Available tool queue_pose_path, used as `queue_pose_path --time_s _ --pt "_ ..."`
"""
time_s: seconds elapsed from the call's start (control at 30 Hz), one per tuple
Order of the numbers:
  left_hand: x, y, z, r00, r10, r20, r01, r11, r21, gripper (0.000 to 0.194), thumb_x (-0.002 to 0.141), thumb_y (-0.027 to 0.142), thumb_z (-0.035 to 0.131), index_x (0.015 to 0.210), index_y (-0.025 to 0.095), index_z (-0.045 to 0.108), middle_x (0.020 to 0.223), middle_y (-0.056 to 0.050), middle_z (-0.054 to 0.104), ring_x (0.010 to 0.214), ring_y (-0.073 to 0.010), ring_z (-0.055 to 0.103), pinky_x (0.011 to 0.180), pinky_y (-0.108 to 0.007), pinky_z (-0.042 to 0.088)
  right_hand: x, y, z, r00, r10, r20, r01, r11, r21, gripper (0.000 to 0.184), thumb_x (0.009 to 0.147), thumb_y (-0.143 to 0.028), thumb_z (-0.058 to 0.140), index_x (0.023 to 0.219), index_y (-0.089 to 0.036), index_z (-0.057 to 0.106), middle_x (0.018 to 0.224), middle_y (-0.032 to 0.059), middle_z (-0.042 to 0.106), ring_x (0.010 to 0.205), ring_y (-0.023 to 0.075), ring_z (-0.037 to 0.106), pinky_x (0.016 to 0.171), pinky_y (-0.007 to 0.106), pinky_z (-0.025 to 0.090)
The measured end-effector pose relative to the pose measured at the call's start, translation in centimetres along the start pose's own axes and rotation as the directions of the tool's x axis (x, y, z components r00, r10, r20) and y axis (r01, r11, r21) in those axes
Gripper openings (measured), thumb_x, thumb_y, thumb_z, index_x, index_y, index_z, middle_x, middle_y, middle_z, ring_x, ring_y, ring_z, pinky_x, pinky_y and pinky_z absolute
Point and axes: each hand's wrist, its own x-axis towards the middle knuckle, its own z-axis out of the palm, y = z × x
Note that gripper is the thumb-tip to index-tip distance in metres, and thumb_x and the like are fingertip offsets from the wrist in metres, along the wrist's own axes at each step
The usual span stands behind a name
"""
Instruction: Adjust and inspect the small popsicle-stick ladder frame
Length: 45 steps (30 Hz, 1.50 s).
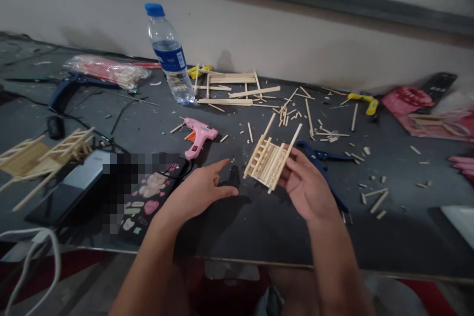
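Note:
My right hand (305, 182) grips a small cart-like model of wooden sticks (267, 160) by its right side, tilted above the dark tabletop. Two long sticks jut from its far end, and a ladder-like rail runs along its left side. To the left, my left hand (203, 186) is empty, with index finger and thumb apart. A pink hot glue gun (200, 133) lies just beyond that hand, a small light glowing on its body.
A water bottle (168, 54) stands near the wall beside a stick frame (233, 79). Another stick model (40, 155) sits at left, near a phone-like device (79, 177) and a decorated case (151, 192). Blue-handled cutters (326, 155) lie at right among stick scraps (377, 197).

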Motion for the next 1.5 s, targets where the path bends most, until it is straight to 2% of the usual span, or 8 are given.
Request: queue_pose_path --time_s 0.23,0.43,0.6,0.77,1.07,1.2,1.33,1.5 --pt "0.5 0.9 2.5 0.984 0.177 0.020 -0.173 0.978 -0.113 0.068 0.063 0.037 0.069 0.127 0.023 0.052 0.059 0.005 0.057 0.053 -0.0146 0.050 0.050 -0.022 0.035 -1.5 -1.3 -0.8 1.000 0.024 -0.017 -0.023 0.999 0.047 0.024 0.079 -0.030 0.059 0.102 -0.028 0.065 0.095 0.0003 0.069 0.078 0.0171 0.064 0.063 0.029 0.051" --pt "0.7 3.1 4.4 0.912 0.375 0.168 -0.321 0.906 -0.275 0.032 0.076 0.036 0.059 0.104 0.022 0.066 0.091 -0.001 0.070 0.085 -0.0211 0.061 0.073 -0.028 0.044 -2.1 -1.5 -0.4 0.995 0.079 -0.060 -0.071 0.989 0.132 0.023 0.077 -0.027 0.056 0.098 -0.025 0.068 0.093 -0.0005 0.071 0.089 0.0177 0.065 0.074 0.030 0.053" --pt "0.5 3.3 3.6 0.858 0.377 0.348 -0.246 0.898 -0.366 0.030 0.084 0.039 0.049 0.077 0.016 0.067 0.065 0.000 0.062 0.063 -0.0132 0.055 0.062 -0.023 0.043 -2.0 -1.9 -0.5 0.994 0.069 -0.088 -0.058 0.991 0.118 0.025 0.077 -0.029 0.054 0.098 -0.024 0.067 0.100 0.0019 0.070 0.100 0.0216 0.063 0.079 0.035 0.053" --pt "0.1 2.5 1.9 0.913 0.285 0.293 -0.095 0.845 -0.526 0.029 0.081 0.040 0.054 0.070 0.015 0.063 0.059 0.000 0.052 0.054 -0.0100 0.047 0.051 -0.021 0.038 -1.9 -2.4 -1.4 0.986 0.044 -0.159 -0.034 0.997 0.065 0.025 0.078 -0.034 0.052 0.096 -0.025 0.068 0.102 0.0028 0.070 0.105 0.0240 0.061 0.079 0.036 0.053" --pt "0.5 2.7 1.8 0.972 0.198 0.126 -0.048 0.693 -0.719 0.023 0.081 0.032 0.056 0.066 0.015 0.059 0.060 -0.001 0.057 0.056 -0.0104 0.053 0.055 -0.023 0.041 -1.8 -1.7 -1.9 0.991 0.068 -0.113 -0.061 0.997 0.057 0.034 0.075 -0.037 0.052 0.103 -0.022 0.066 0.101 0.0042 0.071 0.097 0.0264 0.065 0.076 0.040 0.053" --pt "1.1 3.0 2.3 0.990 0.140 0.008 -0.067 0.521 -0.851 0.023 0.083 0.032 0.053 0.066 0.016 0.056 0.060 0.001 0.056 0.056 -0.0093 0.054 0.054 -0.021 0.043 -1.5 -1.5 -1.6 0.990 0.109 -0.088 -0.102 0.992 0.077 0.040 0.075 -0.037 0.051 0.109 -0.021 0.063 0.094 0.0050 0.072 0.090 0.0272 0.067 0.075 0.042 0.053" --pt "1.8 2.9 2.5 0.988 0.082 -0.131 -0.148 0.253 -0.956 0.023 0.083 0.029 0.052 0.064 0.016 0.053 0.073 0.001 0.060 0.071 -0.0105 0.061 0.058 -0.019 0.047 -1.1 -1.2 -1.3 0.986 0.140 -0.088 -0.127 0.982 0.137 0.041 0.074 -0.035 0.051 0.109 -0.019 0.063 0.088 0.0051 0.073 0.086 0.0272 0.067 0.074 0.041 0.053" --pt "1.8 2.7 1.9 0.990 0.060 -0.124 -0.120 -0.065 -0.991 0.027 0.084 0.026 0.052 0.059 0.016 0.048 0.083 -0.002 0.066 0.089 -0.0168 0.064 0.077 -0.028 0.053 -0.6 -0.7 -1.1 0.988 0.145 -0.047 -0.133 0.971 0.198 0.039 0.072 -0.031 0.053 0.107 -0.018 0.063 0.084 0.0045 0.073 0.083 0.0260 0.068 0.073 0.039 0.053"
